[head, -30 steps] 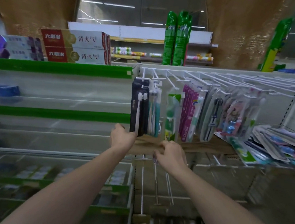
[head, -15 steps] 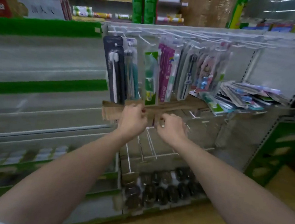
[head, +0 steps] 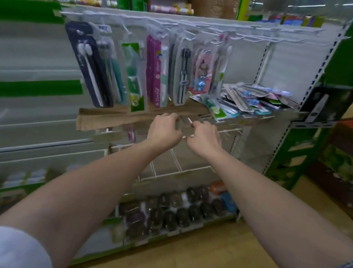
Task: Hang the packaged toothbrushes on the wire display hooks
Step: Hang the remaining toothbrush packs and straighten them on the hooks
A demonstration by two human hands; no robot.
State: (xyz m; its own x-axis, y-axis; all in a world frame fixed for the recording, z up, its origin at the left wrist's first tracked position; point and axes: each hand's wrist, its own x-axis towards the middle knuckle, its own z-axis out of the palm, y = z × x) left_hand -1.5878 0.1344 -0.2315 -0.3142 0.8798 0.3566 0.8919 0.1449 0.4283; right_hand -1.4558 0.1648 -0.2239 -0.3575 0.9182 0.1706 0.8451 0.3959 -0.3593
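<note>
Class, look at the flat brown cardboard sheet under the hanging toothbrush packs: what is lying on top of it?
A loose heap of packaged toothbrushes lies on the brown cardboard sheet's right end. The hanging packs' lower ends cover its back edge, and both hands hide part of its front.

Blurred small item (head: 188,120) between both hands' fingertips; dark packets (head: 170,214) on bottom shelf unreadable

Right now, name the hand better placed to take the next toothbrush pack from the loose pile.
Right hand, probably: the loose pile lies up and to its right on the cardboard sheet; the left hand is farther away.
</note>
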